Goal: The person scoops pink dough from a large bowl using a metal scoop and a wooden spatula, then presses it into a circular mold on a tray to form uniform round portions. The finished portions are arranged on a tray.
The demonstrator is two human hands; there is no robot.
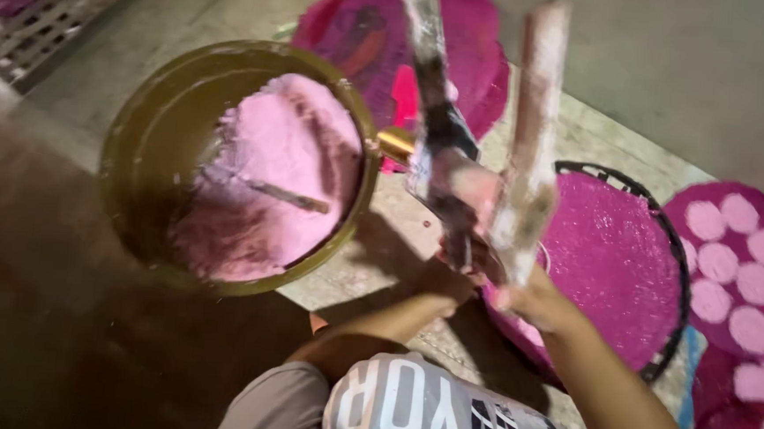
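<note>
A bare concrete floor (pixel 692 66) fills the background, grey and dusty, with a metal grate (pixel 31 21) set into it at the upper left corner.

The person crouches low over the work. The left hand (pixel 453 276) is clenched around the lower end of a dark flat stick (pixel 437 112), smeared with pale paste, and the right hand (pixel 527 303) is grasping a second, paler flat stick (pixel 533 127) in the same way; the fingers themselves are blurred, so the exact grip cannot be told. Both sticks rise away from the hands, side by side and nearly parallel, tilted a little apart at the top. Held by their low ends, their coated blades stay clear of the palms.

Just below and right of the hands lies a round tray (pixel 626 265) with a dark rim, covered in bright magenta, close enough to be in easy reach. To the left stands a wide olive-coloured basin (pixel 148 138) holding a mound of pale pink paste (pixel 278 173) with a thin rod lying in it; it sits near the left arm. Beyond the sticks lies a magenta round mat (pixel 481 44). At the far right, more magenta mats carry rows of pale pink discs (pixel 753 281), laid flat and apart from each other, seemingly so that they do not stick together.
</note>
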